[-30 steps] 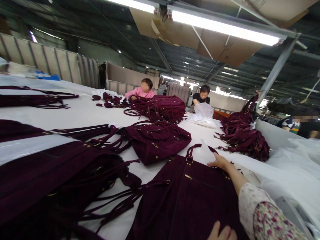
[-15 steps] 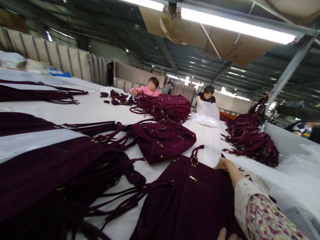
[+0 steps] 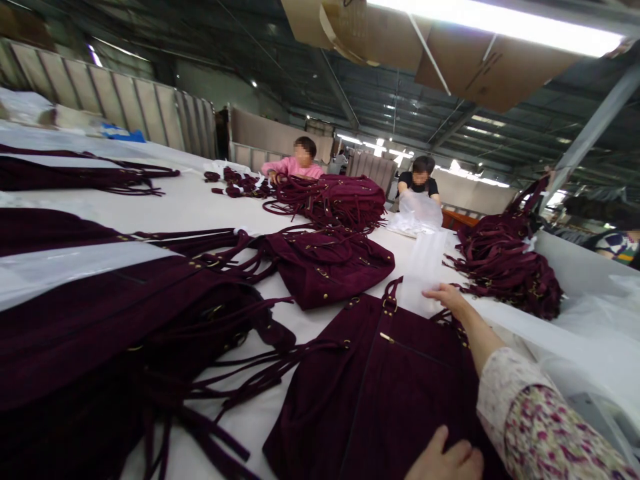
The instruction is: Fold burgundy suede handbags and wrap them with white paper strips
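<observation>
A dark maroon bag lies in front of me, with brass rings and a zipper near its top. My left hand rests on its lower part at the bottom edge, fingers apart and partly cut off. Over the bag's top right edge reaches my right hand, in a floral sleeve, its fingers stretched toward the left. The fingertips touch or hover over a translucent white strip beyond the bag. Another maroon bag lies just behind.
Maroon bags with trailing straps fill the left. Farther back are a bag pile and two people. Maroon straps are heaped at right, beside plastic film. A light tube hangs overhead.
My right hand has moved up from the bag's upper edge to the white strip, its fingers stretching out. More of my left hand shows on the bag. The view has tilted down slightly.
</observation>
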`<action>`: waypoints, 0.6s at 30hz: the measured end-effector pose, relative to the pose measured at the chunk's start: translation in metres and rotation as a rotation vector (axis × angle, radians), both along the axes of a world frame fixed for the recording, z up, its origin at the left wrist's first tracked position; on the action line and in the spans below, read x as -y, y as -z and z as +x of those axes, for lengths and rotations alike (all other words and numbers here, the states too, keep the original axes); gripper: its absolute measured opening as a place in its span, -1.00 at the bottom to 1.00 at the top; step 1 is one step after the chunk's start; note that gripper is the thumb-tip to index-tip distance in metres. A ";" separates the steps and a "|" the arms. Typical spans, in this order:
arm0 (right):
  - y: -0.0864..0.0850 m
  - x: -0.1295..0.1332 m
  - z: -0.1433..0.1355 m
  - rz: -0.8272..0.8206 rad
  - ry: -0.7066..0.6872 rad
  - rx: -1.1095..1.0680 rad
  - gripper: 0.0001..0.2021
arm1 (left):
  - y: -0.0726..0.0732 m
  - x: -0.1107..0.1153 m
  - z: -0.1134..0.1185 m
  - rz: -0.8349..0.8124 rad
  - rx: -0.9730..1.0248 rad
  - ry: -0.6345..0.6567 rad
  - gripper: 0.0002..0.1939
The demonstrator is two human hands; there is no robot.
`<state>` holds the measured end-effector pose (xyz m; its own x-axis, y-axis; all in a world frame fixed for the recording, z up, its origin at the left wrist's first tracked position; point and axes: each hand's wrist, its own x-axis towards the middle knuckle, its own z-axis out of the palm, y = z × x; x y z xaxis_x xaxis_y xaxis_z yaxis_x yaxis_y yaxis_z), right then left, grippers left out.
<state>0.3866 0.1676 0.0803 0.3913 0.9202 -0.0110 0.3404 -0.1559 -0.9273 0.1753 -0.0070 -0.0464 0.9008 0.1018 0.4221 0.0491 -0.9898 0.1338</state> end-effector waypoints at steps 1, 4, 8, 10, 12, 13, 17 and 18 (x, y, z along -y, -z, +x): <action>-0.009 0.000 -0.002 0.033 -0.019 -0.019 -0.72 | -0.004 0.001 -0.004 0.016 0.008 -0.002 -0.71; -0.029 0.017 -0.012 0.103 -0.075 -0.064 -0.64 | -0.027 0.004 -0.022 0.059 0.003 0.006 -0.71; -0.025 0.085 -0.044 0.154 -0.114 -0.058 -0.63 | -0.067 0.009 -0.045 0.005 -0.038 0.028 -0.60; -0.009 0.129 -0.063 0.149 -0.148 0.049 -0.68 | -0.082 0.012 -0.051 -0.018 -0.053 0.024 -0.61; 0.012 0.170 -0.079 0.115 -0.220 0.189 -0.69 | -0.090 0.015 -0.052 -0.001 -0.087 0.016 -0.62; 0.022 0.187 -0.085 0.100 -0.275 0.267 -0.66 | -0.092 0.018 -0.052 0.015 -0.116 0.011 -0.63; 0.048 0.229 -0.095 0.098 -0.441 0.474 -0.46 | -0.095 0.029 -0.060 0.140 -0.197 0.048 -0.80; 0.051 0.233 -0.094 0.105 -0.463 0.527 -0.45 | -0.097 0.031 -0.066 0.197 -0.177 0.076 -0.82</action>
<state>0.2929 -0.0657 0.0293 -0.1115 0.9791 0.1702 0.7573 0.1947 -0.6234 0.1090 -0.0383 0.0504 0.9644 -0.0375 0.2619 -0.0211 -0.9976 -0.0653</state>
